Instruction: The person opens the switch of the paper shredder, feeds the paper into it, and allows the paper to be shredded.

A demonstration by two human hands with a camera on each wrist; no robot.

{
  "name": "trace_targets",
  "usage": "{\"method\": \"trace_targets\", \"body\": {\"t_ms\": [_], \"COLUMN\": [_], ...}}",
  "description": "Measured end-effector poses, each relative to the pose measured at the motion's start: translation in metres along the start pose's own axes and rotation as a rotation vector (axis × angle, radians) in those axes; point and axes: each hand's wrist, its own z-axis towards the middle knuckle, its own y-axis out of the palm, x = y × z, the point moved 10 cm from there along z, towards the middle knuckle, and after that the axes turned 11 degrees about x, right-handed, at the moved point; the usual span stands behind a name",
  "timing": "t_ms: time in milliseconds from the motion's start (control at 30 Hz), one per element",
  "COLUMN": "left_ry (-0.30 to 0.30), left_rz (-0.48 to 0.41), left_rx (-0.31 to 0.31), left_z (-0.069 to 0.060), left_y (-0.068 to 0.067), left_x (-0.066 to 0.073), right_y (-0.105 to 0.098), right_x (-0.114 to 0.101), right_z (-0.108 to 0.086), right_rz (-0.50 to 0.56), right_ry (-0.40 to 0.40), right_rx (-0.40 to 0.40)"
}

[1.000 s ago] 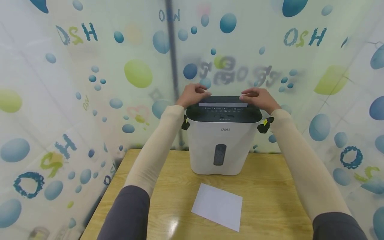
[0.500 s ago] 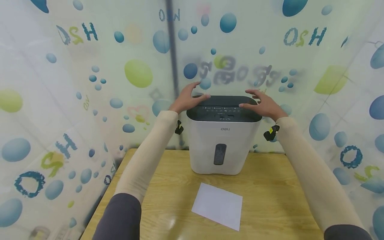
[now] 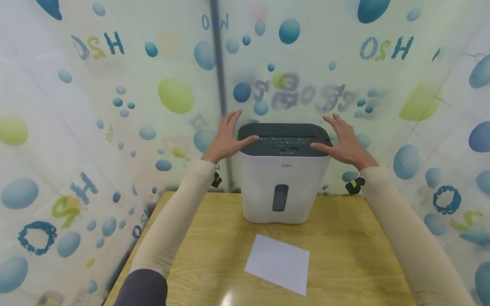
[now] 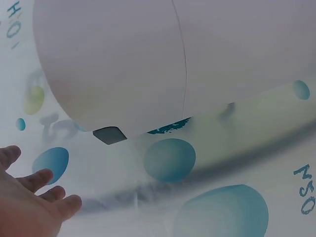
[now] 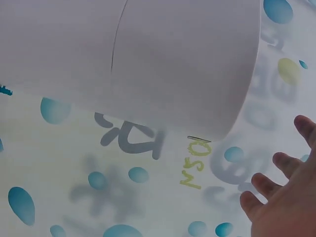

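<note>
A white paper shredder [image 3: 283, 187] with a dark top and "deli" on its front stands upright toward the back of the table. My left hand [image 3: 226, 138] is at the upper left of it, fingers spread and thumb stretched over the top's edge. On the other side my right hand [image 3: 344, 142] is likewise spread, its thumb over the right part of the top. Neither hand holds anything; whether the thumbs touch the shredder I cannot tell. Both wrist views show the shredder's white side [image 4: 113, 64] with extended fingers apart from it. A white sheet of paper [image 3: 277, 263] lies on the table in front.
The wooden table [image 3: 214, 238] bears the shredder and the sheet. Behind and on both sides hangs a pale curtain [image 3: 126, 161] with blue and green spots, close to the table's back edge. A small black device [image 3: 355, 186] sits on the right wrist.
One second ago both hands were over the shredder's top and a white strip showed in its slot. The strip is no longer visible. The hands have spread and moved outward and down.
</note>
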Motion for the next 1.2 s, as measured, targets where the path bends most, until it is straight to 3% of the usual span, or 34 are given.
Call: {"method": "trace_targets", "body": {"t_ms": [333, 567, 700, 933, 1200], "left_ry": [0.105, 0.109, 0.081, -0.030, -0.103], "left_rz": [0.065, 0.089, 0.061, -0.038, -0.021], "left_rx": [0.113, 0.156, 0.160, 0.139, 0.109], "left_z": [-0.031, -0.061, -0.079, -0.111, -0.147], "left_y": [-0.015, -0.019, -0.016, -0.002, 0.024], "left_x": [0.000, -0.011, -0.025, -0.062, -0.098], "right_y": [-0.010, -0.007, -0.002, 0.017, 0.039], "right_x": [-0.005, -0.002, 0.006, 0.033, 0.052], "right_z": [-0.031, -0.057, -0.074, -0.104, -0.128], "right_rz": [-0.058, -0.099, -0.101, -0.060, -0.042], "right_ry": [-0.088, -0.120, -0.107, -0.067, -0.047], "right_rx": [0.092, 0.128, 0.154, 0.199, 0.191]}}
